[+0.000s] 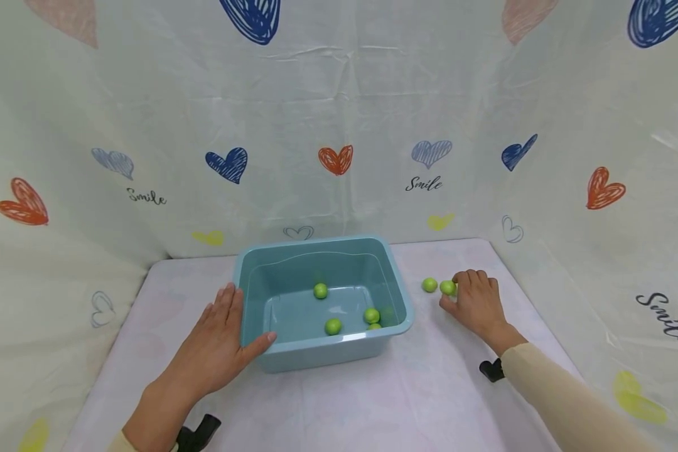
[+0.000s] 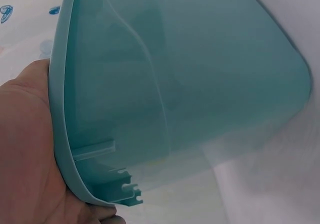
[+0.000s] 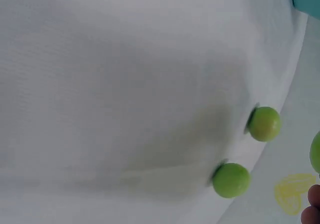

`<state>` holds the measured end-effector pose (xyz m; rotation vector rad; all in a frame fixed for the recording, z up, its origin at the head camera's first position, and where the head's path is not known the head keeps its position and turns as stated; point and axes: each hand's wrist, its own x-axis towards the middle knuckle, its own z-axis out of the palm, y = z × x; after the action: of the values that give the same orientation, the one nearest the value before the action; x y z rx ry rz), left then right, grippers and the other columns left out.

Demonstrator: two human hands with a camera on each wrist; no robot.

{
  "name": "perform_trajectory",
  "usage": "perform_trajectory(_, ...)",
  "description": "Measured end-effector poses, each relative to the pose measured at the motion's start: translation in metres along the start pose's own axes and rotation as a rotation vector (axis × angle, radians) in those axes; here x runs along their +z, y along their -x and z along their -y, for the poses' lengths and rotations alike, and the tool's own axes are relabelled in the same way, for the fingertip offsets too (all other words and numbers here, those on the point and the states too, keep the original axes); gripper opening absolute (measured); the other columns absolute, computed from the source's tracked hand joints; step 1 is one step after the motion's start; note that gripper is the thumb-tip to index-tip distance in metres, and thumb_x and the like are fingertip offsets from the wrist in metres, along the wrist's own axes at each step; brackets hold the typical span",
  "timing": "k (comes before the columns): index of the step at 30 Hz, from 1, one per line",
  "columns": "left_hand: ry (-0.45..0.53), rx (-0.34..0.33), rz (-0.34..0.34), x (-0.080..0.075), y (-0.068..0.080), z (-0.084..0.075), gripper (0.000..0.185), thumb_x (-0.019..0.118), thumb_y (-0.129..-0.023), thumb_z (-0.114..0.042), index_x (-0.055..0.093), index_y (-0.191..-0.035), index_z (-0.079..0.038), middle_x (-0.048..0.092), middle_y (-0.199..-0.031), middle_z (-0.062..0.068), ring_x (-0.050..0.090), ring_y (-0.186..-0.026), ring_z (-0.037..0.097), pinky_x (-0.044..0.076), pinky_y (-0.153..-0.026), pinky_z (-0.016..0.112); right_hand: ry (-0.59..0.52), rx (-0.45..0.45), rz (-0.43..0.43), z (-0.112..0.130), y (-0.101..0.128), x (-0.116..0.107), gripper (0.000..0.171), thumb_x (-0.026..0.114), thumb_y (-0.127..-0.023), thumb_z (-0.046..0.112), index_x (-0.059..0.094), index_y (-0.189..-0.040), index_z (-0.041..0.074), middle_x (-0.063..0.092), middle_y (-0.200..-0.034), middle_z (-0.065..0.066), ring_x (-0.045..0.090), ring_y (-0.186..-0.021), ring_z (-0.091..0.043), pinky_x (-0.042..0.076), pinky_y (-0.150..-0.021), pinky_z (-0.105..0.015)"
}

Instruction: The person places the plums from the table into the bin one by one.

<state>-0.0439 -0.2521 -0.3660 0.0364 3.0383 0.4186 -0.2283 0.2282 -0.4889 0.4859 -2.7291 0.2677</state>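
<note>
My left hand (image 1: 217,336) rests against the left side of a light blue plastic basin (image 1: 330,358), fingers straight and thumb over the near rim. In the left wrist view the palm lies along the basin's rim (image 2: 59,99). Several small round green balls, perhaps limes, lie inside, one of them (image 1: 320,290) towards the back. To the right of the basin, my right hand (image 1: 477,304) pinches a green ball (image 1: 448,287) between thumb and fingers. Another green ball (image 1: 429,284) sits just left of it. The right wrist view has two balls (image 3: 264,124) on the cloth, apart from the one at the fingertips (image 3: 314,196).
A pale cloth (image 1: 339,408) covers the table. White sheeting (image 1: 294,113) printed with hearts and "Smile" hangs behind and at both sides, close to the basin's far edge. A black strap mount (image 1: 491,370) is on the right wrist.
</note>
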Motion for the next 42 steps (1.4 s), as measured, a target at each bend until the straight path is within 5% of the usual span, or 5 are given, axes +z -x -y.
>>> perform_trajectory(10, -0.031, -0.001, 0.01, 0.0, -0.004, -0.004, 0.12, 0.045, -0.096, -0.083, 0.015, -0.164, 0.011, 0.011, -0.173, 0.032, 0.014, -0.159, 0.052, 0.018, -0.126, 0.07, -0.035, -0.051, -0.01, 0.025, -0.029, -0.038, 0.041, 0.072, -0.089, 0.031, 0.061, -0.11, -0.002, 0.062, -0.103, -0.019, 0.053, -0.103, -0.04, 0.043, -0.086, -0.056)
perform_trajectory(23, -0.04, 0.036, -0.013, -0.002, -0.001, -0.003, 0.114, 0.047, -0.099, -0.077, 0.018, -0.162, 0.013, 0.015, -0.171, 0.034, 0.016, -0.159, 0.053, 0.022, -0.125, 0.07, -0.112, -0.395, -0.002, 0.116, -0.081, -0.087, 0.033, 0.073, -0.089, 0.032, 0.062, -0.105, 0.006, 0.063, -0.102, -0.01, 0.053, -0.094, -0.03, 0.041, -0.082, -0.046)
perform_trajectory(33, -0.037, 0.028, -0.012, -0.002, -0.002, 0.0, 0.115, 0.046, -0.099, -0.079, 0.018, -0.162, 0.013, 0.015, -0.171, 0.034, 0.017, -0.159, 0.053, 0.024, -0.124, 0.07, -0.149, -0.547, 0.133, 0.176, -0.083, -0.075, 0.034, 0.071, -0.089, 0.036, 0.066, -0.109, 0.009, 0.065, -0.106, -0.005, 0.053, -0.099, -0.024, 0.041, -0.083, -0.04)
perform_trajectory(42, -0.012, 0.013, -0.006, -0.002, 0.0, 0.001, 0.117, 0.045, -0.098, -0.08, 0.016, -0.163, 0.012, 0.013, -0.172, 0.033, 0.016, -0.159, 0.053, 0.022, -0.124, 0.071, -0.173, -0.568, 0.208, 0.197, -0.083, -0.053, 0.034, 0.07, -0.092, 0.039, 0.067, -0.111, 0.01, 0.065, -0.108, -0.004, 0.052, -0.101, -0.022, 0.041, -0.086, -0.038)
